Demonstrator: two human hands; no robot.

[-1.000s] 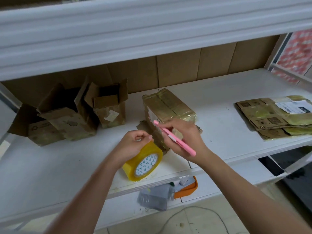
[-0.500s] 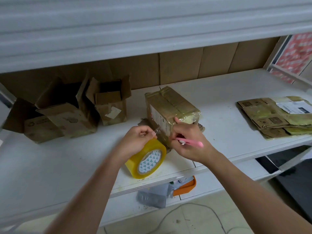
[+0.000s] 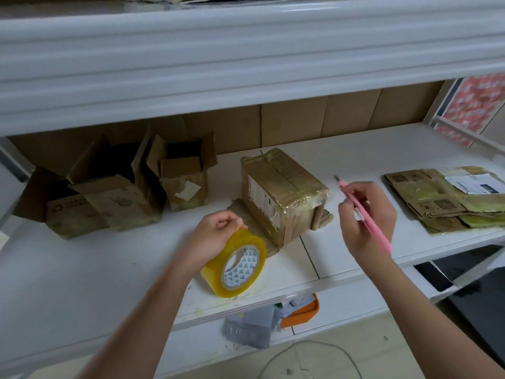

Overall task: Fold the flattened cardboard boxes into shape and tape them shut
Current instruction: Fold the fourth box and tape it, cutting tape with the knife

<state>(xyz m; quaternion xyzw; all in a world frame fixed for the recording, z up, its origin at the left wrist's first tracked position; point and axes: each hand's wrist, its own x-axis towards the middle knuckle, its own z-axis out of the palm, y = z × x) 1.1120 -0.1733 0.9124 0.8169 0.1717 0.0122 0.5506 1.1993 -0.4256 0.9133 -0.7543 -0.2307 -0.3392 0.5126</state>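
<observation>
A taped-up cardboard box (image 3: 284, 192) stands on the white shelf (image 3: 82, 263), resting on a flat piece of cardboard. My left hand (image 3: 216, 236) grips a yellow tape roll (image 3: 237, 265) just left of the box's near corner. To the right of the box and clear of it, my right hand (image 3: 364, 217) holds a pink utility knife (image 3: 366, 217), its blade tip pointing up and away. A stack of flattened cardboard boxes (image 3: 442, 201) lies at the right end of the shelf.
Three folded boxes with open flaps (image 3: 120, 187) stand at the left of the shelf. Another shelf (image 3: 246, 64) hangs overhead. An orange tray (image 3: 303, 313) and grey bags (image 3: 251, 326) lie on the lower shelf. A cable runs on the floor.
My right hand has pulled the knife away from the box's near corner, moving right and up. The left hand stays on the tape roll.
</observation>
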